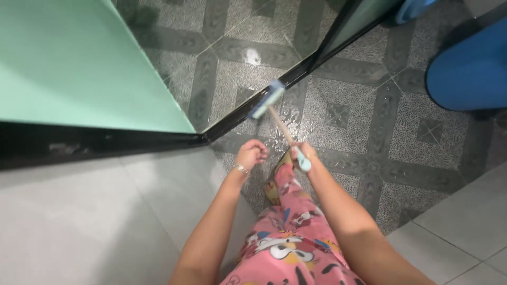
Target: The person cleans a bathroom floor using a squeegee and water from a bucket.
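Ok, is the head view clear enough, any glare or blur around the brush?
Head view: evenly lit; a bright glare spot shines on the wet grey patterned floor tiles; the light-blue brush head on its wooden handle is motion-blurred; right hand and left hand look fairly sharp.

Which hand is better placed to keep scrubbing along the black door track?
Right. The right hand already grips the brush by its handle, with the head on the black track. The left hand is loosely curled and holds nothing.
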